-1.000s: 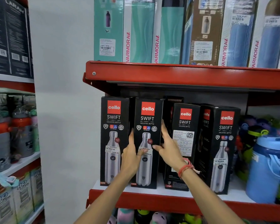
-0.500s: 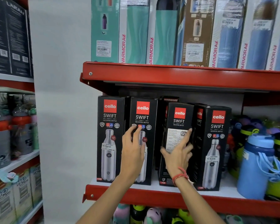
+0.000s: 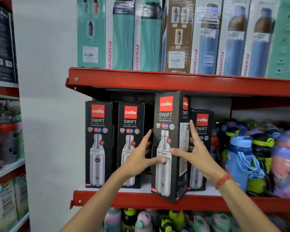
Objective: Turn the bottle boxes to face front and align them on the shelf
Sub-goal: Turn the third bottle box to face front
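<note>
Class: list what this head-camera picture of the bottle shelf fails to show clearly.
- Price sticker on held box: partly covered by right hand thumb, print too small.
- Rightmost Cello box: lower front hidden by right hand.
- Left hand fingers: behind held box.
- Top-shelf boxes: cut off by upper edge.

Four black Cello Swift boxes [image 3: 130, 144] face front; the third box [image 3: 166, 148] overhangs the red shelf [image 3: 124, 199] edge.

Soft, even indoor light is falling from above, keeping the scene bright. Glare is sheening the wrapped boxes [image 3: 206, 36] on the top shelf, while the upper red shelf [image 3: 174, 82] is casting shadow behind the black boxes. Motion blur is smearing the bottles [image 3: 258, 158] at the right edge, and wide-angle distortion is bending the frame's sides.
</note>
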{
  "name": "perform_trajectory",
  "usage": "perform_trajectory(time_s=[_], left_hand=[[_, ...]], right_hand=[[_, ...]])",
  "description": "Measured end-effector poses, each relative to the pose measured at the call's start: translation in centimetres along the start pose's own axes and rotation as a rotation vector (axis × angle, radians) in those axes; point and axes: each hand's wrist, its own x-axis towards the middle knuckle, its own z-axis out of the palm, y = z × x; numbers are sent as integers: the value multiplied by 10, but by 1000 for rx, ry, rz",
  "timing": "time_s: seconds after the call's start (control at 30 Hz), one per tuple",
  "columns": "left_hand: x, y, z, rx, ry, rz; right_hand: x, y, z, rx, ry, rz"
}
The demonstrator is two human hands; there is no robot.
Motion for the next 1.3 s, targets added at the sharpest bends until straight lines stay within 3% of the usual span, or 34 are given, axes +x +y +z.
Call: perform_trajectory(time_s=[0.07, 0.3, 0.7, 0.97, 1.17, 1.3], left_hand=[[1, -2, -1, -29, -54, 30], [27, -4, 46, 18, 206, 61], [38, -29, 71, 158, 312, -22], [43, -48, 72, 171, 292, -97], [26, -46, 59, 240, 238, -83], [1, -38, 26, 189, 372, 54]], right_hand=[[1, 3, -2, 59, -78, -6], [36, 16, -33, 32, -291, -19], [42, 52, 4, -59, -115, -6], [43, 67, 17, -104, -99, 41], [35, 53, 39, -228, 130, 26], [32, 23, 75, -296, 418, -74]])
